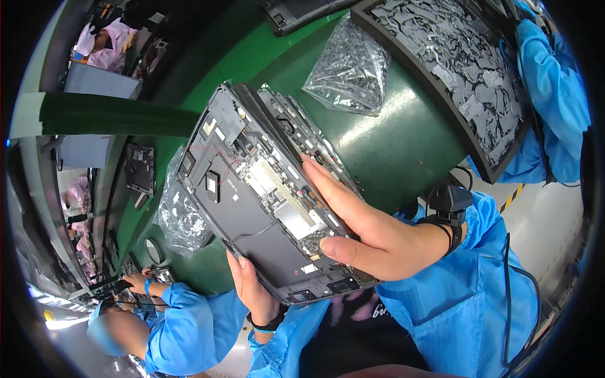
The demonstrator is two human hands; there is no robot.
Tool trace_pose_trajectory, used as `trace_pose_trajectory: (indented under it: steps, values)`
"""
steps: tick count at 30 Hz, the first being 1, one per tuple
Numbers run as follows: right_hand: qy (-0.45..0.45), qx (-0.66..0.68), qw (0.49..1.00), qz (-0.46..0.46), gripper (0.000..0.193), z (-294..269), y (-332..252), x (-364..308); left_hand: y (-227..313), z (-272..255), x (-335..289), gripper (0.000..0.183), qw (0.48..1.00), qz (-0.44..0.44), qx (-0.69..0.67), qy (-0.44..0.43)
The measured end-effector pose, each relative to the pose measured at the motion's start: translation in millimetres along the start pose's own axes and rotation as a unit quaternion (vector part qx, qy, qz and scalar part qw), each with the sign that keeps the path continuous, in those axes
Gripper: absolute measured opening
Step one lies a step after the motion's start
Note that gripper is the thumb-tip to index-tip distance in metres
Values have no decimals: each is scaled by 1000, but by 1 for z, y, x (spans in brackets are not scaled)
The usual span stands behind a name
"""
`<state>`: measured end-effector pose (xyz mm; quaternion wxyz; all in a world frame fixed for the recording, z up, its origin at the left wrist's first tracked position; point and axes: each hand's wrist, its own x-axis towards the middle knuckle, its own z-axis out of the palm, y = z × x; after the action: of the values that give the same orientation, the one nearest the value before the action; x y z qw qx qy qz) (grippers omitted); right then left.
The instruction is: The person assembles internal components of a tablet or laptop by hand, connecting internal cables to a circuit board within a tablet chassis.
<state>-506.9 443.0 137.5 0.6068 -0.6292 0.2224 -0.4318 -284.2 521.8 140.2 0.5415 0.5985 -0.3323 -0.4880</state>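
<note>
An opened laptop chassis (pixel 242 205) is held up in front of me, tilted, its circuit board, thin red wires and black inner panel bared. My left hand (pixel 253 290) grips its lower left edge, with the thumb on the near face. On the right side my right hand (pixel 368 230) clasps the edge, thumb over the board and fingers along the far side. Behind the chassis, more laptop parts (pixel 309 129) are stacked on the green bench; whether they touch it I cannot tell.
A clear bag of small dark parts (pixel 350 66) and a dark-framed tray of grey pieces (pixel 454 69) lie beyond. Another plastic bag (pixel 179 211) sits left on the green bench (pixel 409 154). A blue-clad person (pixel 189 321) works at left, another blue sleeve (pixel 554 94) at right.
</note>
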Motion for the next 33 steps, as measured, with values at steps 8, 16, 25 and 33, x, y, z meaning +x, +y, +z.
trace_pose_trajectory:
  steps: [8,16,25,33]
  values:
    - [53,148,987,44,66,-7,5,22,9,2,16,59,999,40,15,-9]
    - [199,208,946,151,49,-86,23,149,-3,-5,59,57,955,241,174,-15]
    - [199,177,951,156,29,-130,152,330,-19,-18,61,64,976,167,133,-42]
    - [155,-35,973,165,21,-126,225,361,4,-29,91,42,893,255,365,-57]
